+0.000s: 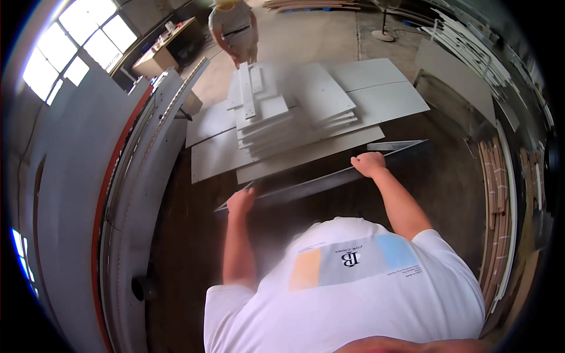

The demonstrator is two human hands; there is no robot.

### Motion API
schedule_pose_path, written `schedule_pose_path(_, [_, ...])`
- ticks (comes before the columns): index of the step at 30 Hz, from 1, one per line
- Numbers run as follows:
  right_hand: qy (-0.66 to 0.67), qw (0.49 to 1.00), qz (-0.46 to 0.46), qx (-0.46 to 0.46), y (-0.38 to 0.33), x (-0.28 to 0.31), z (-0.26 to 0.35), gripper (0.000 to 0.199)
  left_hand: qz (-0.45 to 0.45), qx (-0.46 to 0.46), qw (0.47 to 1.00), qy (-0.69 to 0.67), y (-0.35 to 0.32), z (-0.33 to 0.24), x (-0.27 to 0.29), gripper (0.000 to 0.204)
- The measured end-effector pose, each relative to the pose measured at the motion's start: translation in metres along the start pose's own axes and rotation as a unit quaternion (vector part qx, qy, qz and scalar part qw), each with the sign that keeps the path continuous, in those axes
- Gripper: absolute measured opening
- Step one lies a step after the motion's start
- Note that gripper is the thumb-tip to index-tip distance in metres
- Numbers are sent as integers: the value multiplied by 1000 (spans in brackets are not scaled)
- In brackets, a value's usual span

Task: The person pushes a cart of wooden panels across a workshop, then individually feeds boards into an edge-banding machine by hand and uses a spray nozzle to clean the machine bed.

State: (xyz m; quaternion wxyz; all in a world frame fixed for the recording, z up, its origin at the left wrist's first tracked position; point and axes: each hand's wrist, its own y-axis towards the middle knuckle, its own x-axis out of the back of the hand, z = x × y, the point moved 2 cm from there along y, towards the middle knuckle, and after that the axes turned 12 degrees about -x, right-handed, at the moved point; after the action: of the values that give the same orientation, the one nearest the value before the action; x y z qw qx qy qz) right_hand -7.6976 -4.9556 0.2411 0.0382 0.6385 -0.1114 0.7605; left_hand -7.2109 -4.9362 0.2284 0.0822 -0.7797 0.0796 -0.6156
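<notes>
A long, thin grey frame (pixel 315 186) stretches across in front of my body, its right end farther away than its left. My left hand (pixel 241 202) is closed around it near the left end. Toward the right end, my right hand (pixel 369 164) has its fingers wrapped over the upper edge. Short angled pieces show at both ends; the frame's lower part is hard to make out against the dark floor. Just beyond it lie flat white panels (pixel 212 162), with a smaller stack of white boards (pixel 265 117) on top and another stack (pixel 323 94) to its right.
A grey machine with a red strip (pixel 118 159) runs along the left. Long brown strips (pixel 497 188) stand at the right, below a leaning grey panel (pixel 459 76). Another person (pixel 234 29) stands beyond the stacks. A desk (pixel 165 50) is at the far left.
</notes>
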Motion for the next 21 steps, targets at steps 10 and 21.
schedule_pose_path(10, [9, 1000, -9, 4, -67, -27, 18, 56, -19, 2, 1000, 11, -50, 48, -41, 55])
schedule_pose_path(21, [-31, 993, -103, -49, -158, -73, 93, 52, -8, -70, 997, -23, -79, 159, -85, 57])
